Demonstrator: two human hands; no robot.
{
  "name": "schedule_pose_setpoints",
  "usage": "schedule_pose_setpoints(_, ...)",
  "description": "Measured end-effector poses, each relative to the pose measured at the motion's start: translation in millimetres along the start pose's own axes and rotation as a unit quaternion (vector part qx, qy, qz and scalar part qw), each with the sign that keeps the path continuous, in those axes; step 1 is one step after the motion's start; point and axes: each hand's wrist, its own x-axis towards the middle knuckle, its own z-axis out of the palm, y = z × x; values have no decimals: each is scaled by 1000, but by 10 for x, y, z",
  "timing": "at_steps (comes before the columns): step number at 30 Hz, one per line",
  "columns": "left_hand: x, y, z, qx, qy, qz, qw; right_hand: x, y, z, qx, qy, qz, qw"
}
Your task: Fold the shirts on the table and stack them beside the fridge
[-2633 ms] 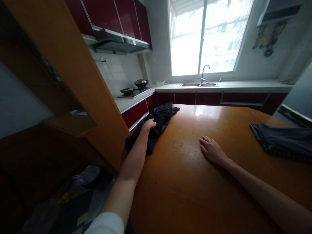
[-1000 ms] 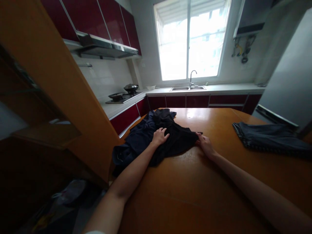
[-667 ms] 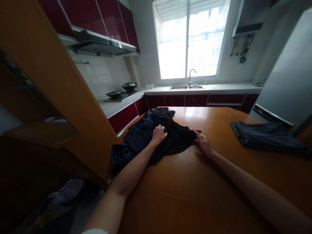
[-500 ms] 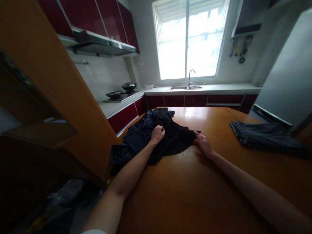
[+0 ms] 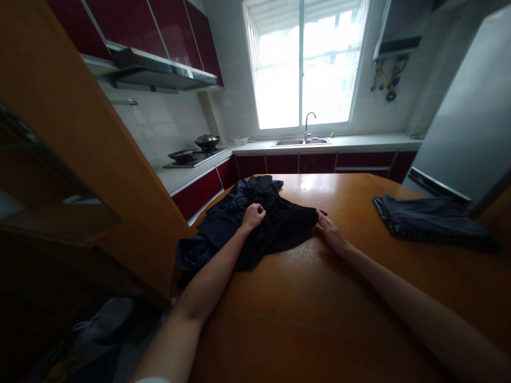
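Observation:
A crumpled black garment (image 5: 279, 226) lies on the wooden table (image 5: 319, 308), partly over a heap of dark navy clothes (image 5: 217, 223). My left hand (image 5: 253, 216) is closed on the black cloth near the middle of the heap, its fingers curled. At the garment's right end, my right hand (image 5: 328, 230) pinches a corner between thumb and fingers. The cloth stretches between the two hands. Its exact kind cannot be made out from the folds.
Folded dark trousers (image 5: 431, 215) lie at the table's right side, near a grey fridge (image 5: 463, 122). A wooden cabinet (image 5: 131, 186) rises close on the left. Behind the table are a sink (image 5: 301, 142), a stove with pans (image 5: 195, 157) and a white counter (image 5: 367, 141).
The view has shifted slightly, so everything sits a little further left. Both hands keep their hold on the black garment with almost no movement.

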Motion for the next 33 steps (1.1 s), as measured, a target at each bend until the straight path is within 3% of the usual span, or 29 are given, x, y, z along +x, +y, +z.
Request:
schedule_pose_setpoints(9, 171, -213, -129, -28, 52, -78, 995, -56, -323, -383, 75, 44, 20, 996)
schedule_pose_setpoints(15, 89, -215, -36, -4, -1, -26, 1000, -188, -551, -936, 105, 88, 18, 990)
schedule_pose_setpoints(22, -45, -158, 163, 73, -76, 33, 994, -828, -705, -1499, 77, 180, 41, 980)
schedule_pose_setpoints(27, -46, -132, 178, 130, -88, 46, 987, -1227, -816, -1648, 56, 218, 34, 974)
schedule_pose_setpoints(31, -31, -46, 232, 167, -82, 76, 980, -1419, -883, -1640, -9, 282, 13, 959)
schedule_pose_setpoints(33, 25, 25, 280, 182, -84, 102, 974, -1452, -903, -1609, -35, 285, 16, 958)
